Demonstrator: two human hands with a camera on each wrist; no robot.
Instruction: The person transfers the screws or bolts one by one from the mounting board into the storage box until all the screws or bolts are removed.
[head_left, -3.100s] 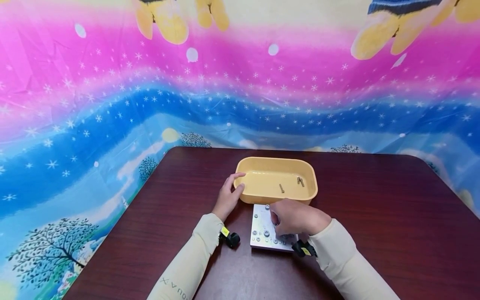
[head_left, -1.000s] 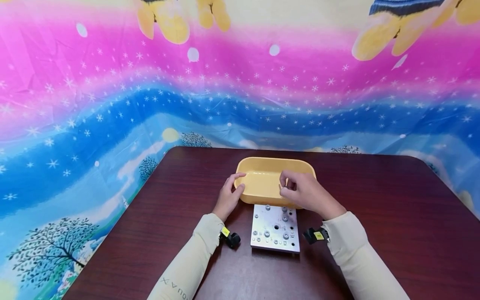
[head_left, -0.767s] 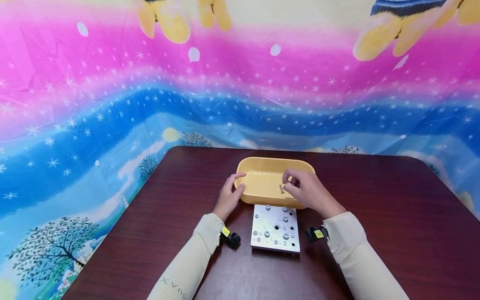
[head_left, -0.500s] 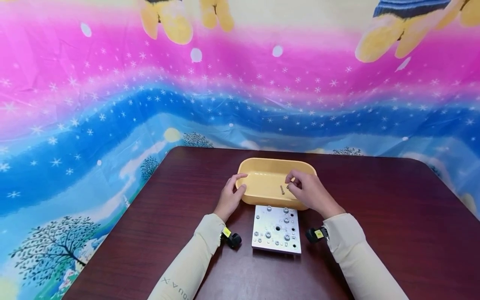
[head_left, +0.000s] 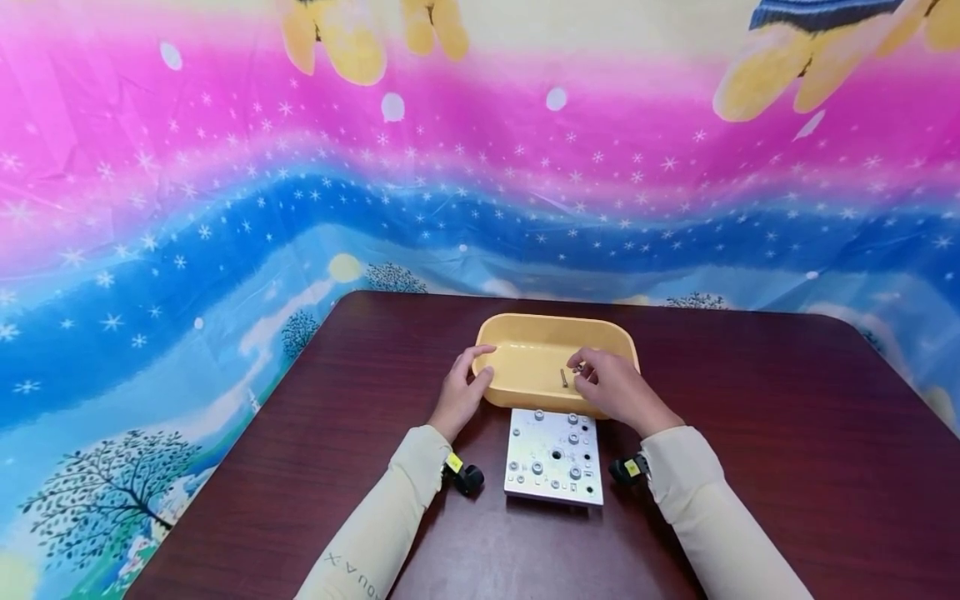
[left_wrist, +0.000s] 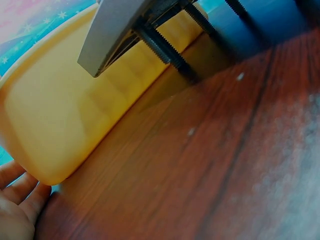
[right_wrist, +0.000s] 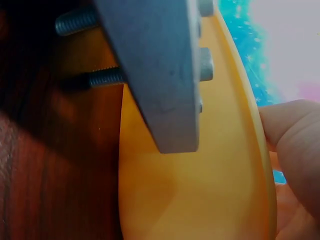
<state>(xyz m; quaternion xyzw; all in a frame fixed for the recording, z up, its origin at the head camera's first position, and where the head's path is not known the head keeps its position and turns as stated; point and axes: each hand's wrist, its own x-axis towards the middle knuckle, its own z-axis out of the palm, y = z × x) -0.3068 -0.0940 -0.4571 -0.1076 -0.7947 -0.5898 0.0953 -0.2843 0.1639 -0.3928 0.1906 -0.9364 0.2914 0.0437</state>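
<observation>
A yellow plastic bin (head_left: 525, 400) stands on the table. My left hand (head_left: 459, 393) grips its left end, thumb and index finger over the rim; in the left wrist view, fingers (left_wrist: 20, 192) lie against the outer wall. My right hand (head_left: 618, 387) reaches over the near right side of the bin, with small bolts (head_left: 577, 368) between its curled thumb and index finger. How many is too small to tell. Another bolt (head_left: 564, 378) lies on the bin floor to their left. In the right wrist view the fingertips are hidden behind the bin wall.
A silver metal plate (head_left: 536, 446) with several socket-head bolts and some bare holes sits just in front of the bin. Bolt threads (right_wrist: 107, 76) stick out below it, raising it off the dark wood table (head_left: 750, 433). A printed curtain (head_left: 480, 167) hangs behind.
My right hand has gone from the plate to the bin. There it has shifted slightly right, then lower, with small bolts at its fingertips. The left hand stays on the bin's end.
</observation>
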